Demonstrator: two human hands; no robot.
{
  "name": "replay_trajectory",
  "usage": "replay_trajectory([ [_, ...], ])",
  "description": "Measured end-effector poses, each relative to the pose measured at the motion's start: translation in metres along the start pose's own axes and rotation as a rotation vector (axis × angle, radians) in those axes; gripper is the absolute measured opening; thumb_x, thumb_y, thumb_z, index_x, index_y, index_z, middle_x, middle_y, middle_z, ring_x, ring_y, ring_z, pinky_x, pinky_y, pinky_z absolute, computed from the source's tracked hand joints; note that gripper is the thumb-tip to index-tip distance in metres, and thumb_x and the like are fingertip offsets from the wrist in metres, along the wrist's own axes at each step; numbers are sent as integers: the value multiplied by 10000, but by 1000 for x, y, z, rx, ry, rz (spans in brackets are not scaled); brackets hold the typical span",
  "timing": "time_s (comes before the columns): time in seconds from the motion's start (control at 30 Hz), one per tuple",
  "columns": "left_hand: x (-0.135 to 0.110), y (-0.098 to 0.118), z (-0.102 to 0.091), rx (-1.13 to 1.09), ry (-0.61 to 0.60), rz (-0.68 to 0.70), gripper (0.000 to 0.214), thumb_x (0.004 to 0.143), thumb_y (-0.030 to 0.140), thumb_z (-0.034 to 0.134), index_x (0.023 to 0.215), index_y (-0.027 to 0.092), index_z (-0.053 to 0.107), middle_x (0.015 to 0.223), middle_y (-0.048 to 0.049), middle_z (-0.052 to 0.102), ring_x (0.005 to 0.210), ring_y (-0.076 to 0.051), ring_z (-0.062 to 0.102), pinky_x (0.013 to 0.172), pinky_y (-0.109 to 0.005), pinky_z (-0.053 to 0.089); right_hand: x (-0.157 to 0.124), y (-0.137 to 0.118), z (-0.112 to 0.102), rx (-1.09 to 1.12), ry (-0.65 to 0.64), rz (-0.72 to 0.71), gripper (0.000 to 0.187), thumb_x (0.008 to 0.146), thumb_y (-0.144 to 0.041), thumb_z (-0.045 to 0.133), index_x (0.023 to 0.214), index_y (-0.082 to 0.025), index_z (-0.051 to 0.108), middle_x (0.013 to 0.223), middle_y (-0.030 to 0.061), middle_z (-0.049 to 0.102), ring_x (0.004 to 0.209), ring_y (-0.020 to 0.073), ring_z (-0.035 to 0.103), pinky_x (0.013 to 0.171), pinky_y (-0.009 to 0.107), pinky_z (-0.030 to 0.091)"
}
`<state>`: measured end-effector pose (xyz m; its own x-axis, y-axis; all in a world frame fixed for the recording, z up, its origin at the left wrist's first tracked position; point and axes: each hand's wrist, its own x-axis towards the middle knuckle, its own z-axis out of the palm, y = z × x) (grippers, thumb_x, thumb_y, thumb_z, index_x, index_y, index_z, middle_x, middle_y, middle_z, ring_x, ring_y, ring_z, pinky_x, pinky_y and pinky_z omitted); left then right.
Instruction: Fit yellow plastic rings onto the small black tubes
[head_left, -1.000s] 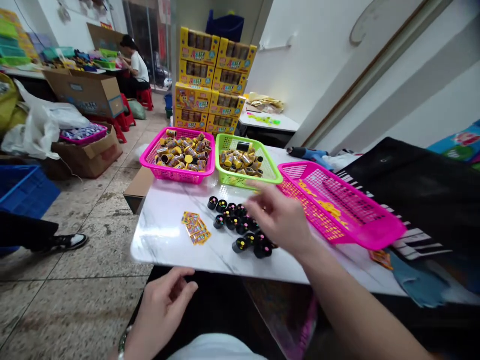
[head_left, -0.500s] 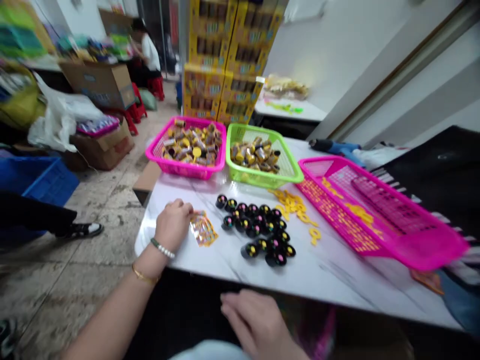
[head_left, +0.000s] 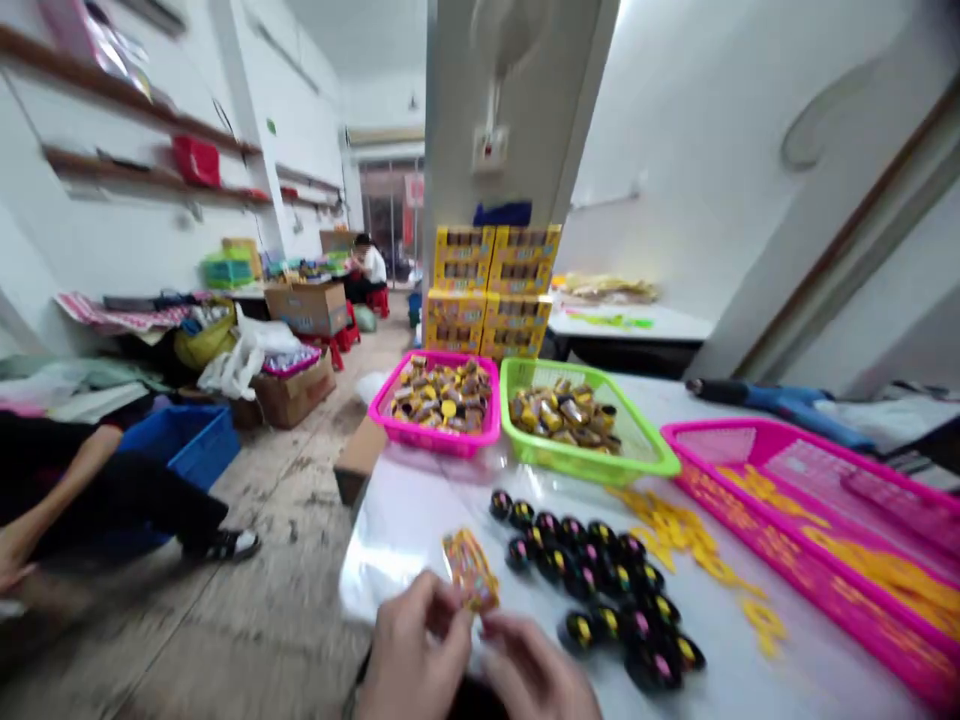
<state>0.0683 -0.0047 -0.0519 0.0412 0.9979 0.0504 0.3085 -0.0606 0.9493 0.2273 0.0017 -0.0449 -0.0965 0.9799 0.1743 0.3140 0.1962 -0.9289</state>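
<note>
Just in front of me, my left hand (head_left: 416,645) is closed, its thumb and forefinger brought together. Close beside it is my right hand (head_left: 536,670), fingers bent and pressed together, the tips near the left ones. Whatever is between the fingertips is too small and blurred to name. Right beyond them, a small stack of colourful printed sheets (head_left: 471,568) lies on the white table (head_left: 405,510). Several round black pieces with yellow or pink centres (head_left: 589,565) stand in rough rows to the right. Yellow flat plastic pieces (head_left: 686,535) lie past these.
A pink basket (head_left: 435,440) and a green basket (head_left: 592,465), both with small brown-yellow pieces, stand at the back. On the right is a long pink basket (head_left: 795,570) with yellow pieces. A blue-handled tool (head_left: 795,405) lies behind it. Another person's arm (head_left: 56,500) is at left.
My view has tilted up. My left hand has left the printed sheets' left side and come towards me. My right hand has risen from my lap to meet it.
</note>
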Motion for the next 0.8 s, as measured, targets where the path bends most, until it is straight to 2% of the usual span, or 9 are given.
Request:
replay_trajectory([
  [0.1,10,32,-32,-76,83,103,95,850,253,611,774,198,598,799,-41,681,758,-168,650,724,-270,513,23,-17,15,268,-78,186,373,868,-538,631,734,-190,641,618,3,597,505,133,551,493,257,502],
  [0.23,11,31,-48,-326,48,-92,157,760,277,695,767,175,576,732,-12,635,648,-133,616,615,-241,513,37,-26,23,455,-216,244,264,805,-412,685,713,-179,601,643,-15,601,522,106,529,503,226,456],
  [0.33,0,17,-30,-386,4,-212,139,748,256,650,740,185,530,613,29,572,524,-110,564,509,-214,466,27,-26,37,425,-275,296,269,841,-394,638,691,-196,533,562,-51,541,466,96,497,459,211,423],
  [0.43,-16,-1,-13,-312,124,-180,108,743,185,581,746,204,474,579,66,503,480,-83,498,471,-185,407,5,-14,51,356,-188,305,320,912,-433,555,694,-222,453,502,-87,443,402,86,425,384,193,342],
  [0.47,-22,-9,-13,-281,118,-166,106,743,174,577,747,203,475,589,65,504,493,-79,496,479,-181,402,-3,-7,52,325,-218,294,325,927,-442,542,703,-222,458,511,-83,452,405,88,432,387,195,346],
  [0.57,-42,-41,-30,-234,-107,-210,65,761,207,617,747,175,562,638,30,572,560,-89,534,524,-187,427,-29,20,46,214,-477,260,313,951,-427,532,737,-198,549,608,-21,586,508,117,548,478,223,439],
  [0.6,-48,-53,-39,-223,-141,-258,80,768,232,632,749,165,591,654,17,591,575,-94,542,528,-189,432,-37,29,43,151,-505,247,311,952,-412,531,739,-190,578,645,2,617,554,127,571,516,234,456],
  [0.73,-57,-87,-62,-236,62,-511,221,778,371,664,787,158,608,642,7,601,533,-102,541,467,-191,423,-52,46,42,-135,-429,185,255,906,-395,608,764,-184,630,730,25,642,648,138,571,601,250,456],
  [0.8,-55,-92,-62,-269,124,-561,281,758,423,685,792,158,598,629,11,597,497,-97,530,442,-188,413,-51,45,52,-289,-585,156,259,796,-420,748,833,-187,641,797,24,655,689,150,588,630,260,460],
])
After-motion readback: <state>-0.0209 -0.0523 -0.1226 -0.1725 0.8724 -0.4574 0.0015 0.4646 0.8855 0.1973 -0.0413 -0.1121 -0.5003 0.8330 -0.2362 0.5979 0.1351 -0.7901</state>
